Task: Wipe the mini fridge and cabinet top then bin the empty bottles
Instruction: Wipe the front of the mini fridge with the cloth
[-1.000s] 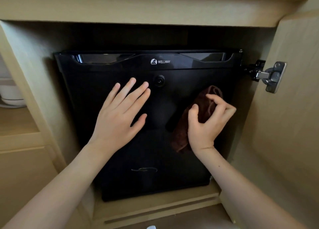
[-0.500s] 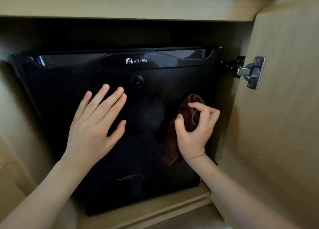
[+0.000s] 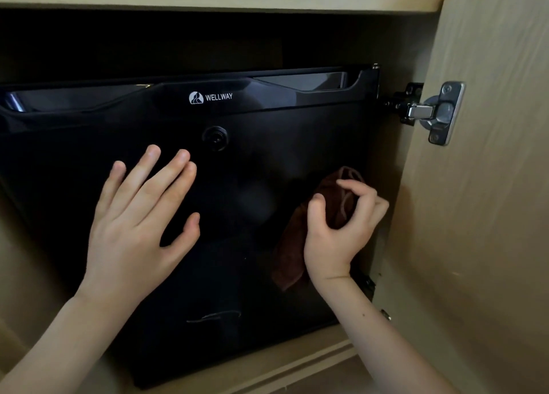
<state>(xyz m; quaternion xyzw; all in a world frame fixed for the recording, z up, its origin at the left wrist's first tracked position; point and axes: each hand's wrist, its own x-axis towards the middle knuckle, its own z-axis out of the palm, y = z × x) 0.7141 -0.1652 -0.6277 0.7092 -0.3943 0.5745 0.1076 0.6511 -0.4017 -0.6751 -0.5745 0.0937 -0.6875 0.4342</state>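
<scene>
A black mini fridge (image 3: pixel 237 120) with a white WELLWAY logo sits inside a light wooden cabinet, its door shut. My left hand (image 3: pixel 139 224) lies flat on the door's left half, fingers spread, holding nothing. My right hand (image 3: pixel 341 230) grips a dark brown cloth (image 3: pixel 291 257) and presses it against the door's right side, near the edge. Part of the cloth hangs below my palm. A round lock (image 3: pixel 215 138) sits just under the logo. No bottles are in view.
The cabinet door (image 3: pixel 490 215) stands open at the right, held by a metal hinge (image 3: pixel 433 112) close to the fridge's top right corner. The cabinet's wooden floor ledge (image 3: pixel 297 361) runs below the fridge. A dark gap lies above the fridge.
The view has shifted so the fridge sits further left and fills more of the frame. My right hand with the cloth has slid down the door's right side. My left hand stays flat on the door.
</scene>
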